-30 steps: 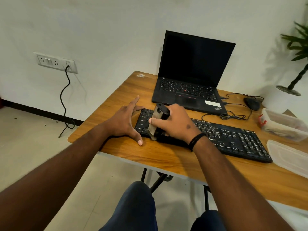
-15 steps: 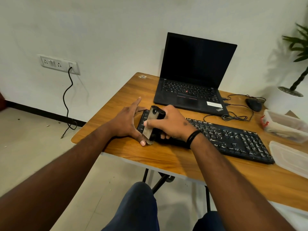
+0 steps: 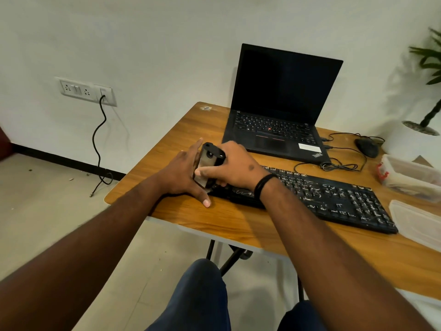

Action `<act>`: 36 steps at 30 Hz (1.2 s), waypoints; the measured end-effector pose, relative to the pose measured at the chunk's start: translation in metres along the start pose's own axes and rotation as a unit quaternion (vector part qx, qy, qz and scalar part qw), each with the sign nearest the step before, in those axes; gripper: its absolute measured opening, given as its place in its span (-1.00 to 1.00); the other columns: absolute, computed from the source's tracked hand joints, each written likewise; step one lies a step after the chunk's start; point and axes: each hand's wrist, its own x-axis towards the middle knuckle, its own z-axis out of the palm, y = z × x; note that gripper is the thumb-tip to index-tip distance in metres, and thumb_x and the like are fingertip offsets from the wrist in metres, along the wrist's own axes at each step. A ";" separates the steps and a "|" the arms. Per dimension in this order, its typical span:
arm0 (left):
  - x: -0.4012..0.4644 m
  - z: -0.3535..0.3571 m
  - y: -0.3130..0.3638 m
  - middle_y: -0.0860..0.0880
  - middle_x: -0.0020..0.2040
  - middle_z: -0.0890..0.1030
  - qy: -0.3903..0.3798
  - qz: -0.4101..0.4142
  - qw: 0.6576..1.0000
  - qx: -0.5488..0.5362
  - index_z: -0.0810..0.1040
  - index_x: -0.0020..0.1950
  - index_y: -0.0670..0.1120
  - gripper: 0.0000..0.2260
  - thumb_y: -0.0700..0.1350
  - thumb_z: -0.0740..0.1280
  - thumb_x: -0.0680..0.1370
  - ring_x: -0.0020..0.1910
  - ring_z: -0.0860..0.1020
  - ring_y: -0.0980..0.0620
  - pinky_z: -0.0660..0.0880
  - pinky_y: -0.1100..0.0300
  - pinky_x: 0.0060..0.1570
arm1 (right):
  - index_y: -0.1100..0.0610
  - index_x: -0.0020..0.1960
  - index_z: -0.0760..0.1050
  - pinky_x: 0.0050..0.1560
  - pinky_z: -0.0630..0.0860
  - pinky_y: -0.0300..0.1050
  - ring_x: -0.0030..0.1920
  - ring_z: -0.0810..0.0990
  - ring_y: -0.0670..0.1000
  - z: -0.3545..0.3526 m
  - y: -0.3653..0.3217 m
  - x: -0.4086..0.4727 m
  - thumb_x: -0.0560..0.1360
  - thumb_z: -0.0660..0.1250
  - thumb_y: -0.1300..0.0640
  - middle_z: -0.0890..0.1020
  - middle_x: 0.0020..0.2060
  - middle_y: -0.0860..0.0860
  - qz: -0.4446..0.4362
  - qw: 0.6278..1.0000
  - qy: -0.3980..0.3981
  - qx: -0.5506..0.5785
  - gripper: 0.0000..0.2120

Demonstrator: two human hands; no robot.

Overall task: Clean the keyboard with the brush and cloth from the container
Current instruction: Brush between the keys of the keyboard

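A black keyboard (image 3: 334, 199) with white marks on its keys lies across the wooden table (image 3: 238, 223). My right hand (image 3: 233, 166) grips a black-handled brush (image 3: 208, 163) and holds its bristles down at the keyboard's left end. My left hand (image 3: 183, 175) lies flat on the table with straight fingers, pressed against the keyboard's left edge, right beside the brush. A clear plastic container (image 3: 410, 175) with a pale cloth inside stands at the right edge.
An open black laptop (image 3: 281, 108) stands behind the keyboard, with a mouse (image 3: 366, 146) and coiled cables (image 3: 338, 166) to its right. The container's lid (image 3: 417, 220) lies near the front right. A potted plant (image 3: 427, 96) stands at the far right.
My right hand has swept the brush leftward along the keyboard to its left end, up against my left hand. My left hand has stayed in place.
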 end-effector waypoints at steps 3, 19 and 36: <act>0.001 0.001 0.004 -0.12 0.62 0.09 -0.004 -0.012 1.000 0.008 -0.27 0.64 0.09 0.47 0.14 0.72 0.03 0.59 0.05 -0.14 0.13 -0.11 0.50 | 0.16 -0.18 0.59 -0.40 0.62 -0.06 -0.33 0.69 0.14 -0.027 0.010 -0.004 0.42 0.55 0.07 0.70 -0.29 0.13 0.051 0.998 -0.010 -0.029 -0.80; -0.001 0.002 0.009 -0.03 0.60 0.16 -0.002 -0.001 1.000 0.000 -0.22 0.65 0.00 0.39 0.00 0.72 0.12 0.58 0.05 -0.07 0.08 -0.03 0.51 | 0.27 -0.21 0.59 -0.38 0.61 0.06 -0.40 0.62 0.11 -0.001 0.023 0.001 0.46 0.47 0.06 0.65 -0.35 0.17 0.016 0.987 0.158 -0.013 -0.74; -0.002 0.001 0.007 0.04 0.59 0.20 -0.002 0.001 1.000 0.007 -0.24 0.65 0.02 0.49 0.24 0.69 -0.01 0.56 0.06 -0.01 0.06 -0.01 0.51 | 0.26 -0.22 0.60 -0.37 0.63 -0.02 -0.40 0.65 0.04 -0.002 0.043 0.032 0.47 0.45 -0.01 0.65 -0.40 0.09 0.107 0.958 0.264 0.017 -0.68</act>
